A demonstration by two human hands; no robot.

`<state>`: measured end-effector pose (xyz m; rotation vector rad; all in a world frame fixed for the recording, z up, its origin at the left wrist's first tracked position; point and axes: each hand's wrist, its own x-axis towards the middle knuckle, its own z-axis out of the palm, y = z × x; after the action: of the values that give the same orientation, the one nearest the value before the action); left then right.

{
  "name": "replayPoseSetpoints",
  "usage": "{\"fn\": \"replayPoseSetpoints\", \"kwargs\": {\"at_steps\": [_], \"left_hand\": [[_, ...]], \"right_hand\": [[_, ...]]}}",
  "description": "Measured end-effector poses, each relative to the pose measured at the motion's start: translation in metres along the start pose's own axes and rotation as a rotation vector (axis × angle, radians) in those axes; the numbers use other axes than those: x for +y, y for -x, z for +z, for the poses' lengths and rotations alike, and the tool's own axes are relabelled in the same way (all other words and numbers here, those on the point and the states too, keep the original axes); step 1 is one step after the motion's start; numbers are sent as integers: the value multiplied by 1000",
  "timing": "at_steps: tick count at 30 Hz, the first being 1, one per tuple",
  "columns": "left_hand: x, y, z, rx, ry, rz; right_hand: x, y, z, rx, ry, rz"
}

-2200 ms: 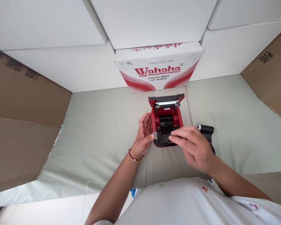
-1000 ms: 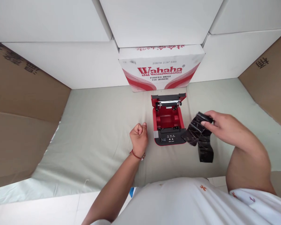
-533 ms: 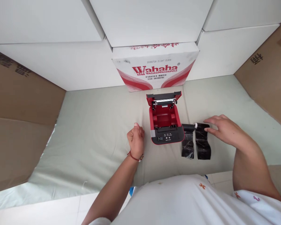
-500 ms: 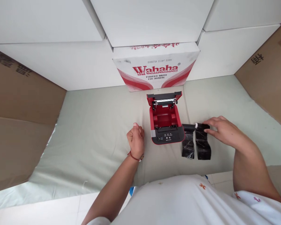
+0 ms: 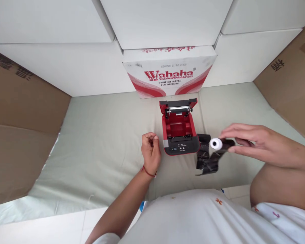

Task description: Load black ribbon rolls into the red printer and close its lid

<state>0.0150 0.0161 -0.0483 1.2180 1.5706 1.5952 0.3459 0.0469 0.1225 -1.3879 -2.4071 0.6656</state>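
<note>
A small red printer point(image 5: 180, 134) sits on the pale sheet with its lid tipped back and its roll bay bare. My right hand point(image 5: 254, 142) is to its right, fingers pinched on a black ribbon roll point(image 5: 222, 144) with a white core end facing me. A loose black tail point(image 5: 207, 162) hangs from the roll down to the sheet. A second black roll point(image 5: 204, 138) lies against the printer's right side. My left hand point(image 5: 151, 152) rests curled in a loose fist just left of the printer, holding nothing that I can see.
A Wahaha water carton point(image 5: 169, 73) stands right behind the printer. White boxes point(image 5: 66, 44) wall the back, brown cardboard point(image 5: 20, 122) the left and right point(image 5: 292, 84). The pale sheet point(image 5: 104, 149) covers the surface.
My right hand took the old black roll out of the printer, laid it on the sheet to the right, then picked one roll up again. My left hand drew back into a fist.
</note>
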Motion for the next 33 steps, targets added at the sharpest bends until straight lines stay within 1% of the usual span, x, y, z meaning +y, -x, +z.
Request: {"fn": "replayPoseSetpoints", "kwargs": {"at_steps": [1,2,3,5,6,9,12,14,17,20,23,26,30,33], "left_hand": [[1,2,-1,1,-27,48],[2,3,-2,1,-53,97],[3,4,-3,0,-79,145],[5,6,-6,-2,-131,235],[6,6,-7,-4,-155,273],[10,5,-8,-26,-214,356],[13,5,-5,-51,-255,411],[15,5,-4,-49,-274,447],[16,7,-6,-17,-292,506],[19,11,-11,10,-293,624],[25,15,-14,-36,-305,818],[32,18,-12,-117,-361,933],[38,18,-8,-189,-404,975],[38,18,-8,-197,-408,976]], "right_hand": [[-8,-11,5,-105,-90,-26],[-16,-23,12,-139,-133,-36],[-23,-35,21,-133,-126,-30],[-39,-57,39,-86,36,36],[-47,-66,47,-89,146,76],[-73,-86,63,-168,419,177],[-89,-101,72,-249,531,202],[-90,-110,78,-276,545,193],[-82,-119,87,-286,527,166],[-72,-124,94,-286,519,173],[-67,-126,100,-272,523,196],[-69,-130,103,-251,532,213],[-73,-135,107,-222,548,243],[-73,-136,107,-219,546,243]]}}
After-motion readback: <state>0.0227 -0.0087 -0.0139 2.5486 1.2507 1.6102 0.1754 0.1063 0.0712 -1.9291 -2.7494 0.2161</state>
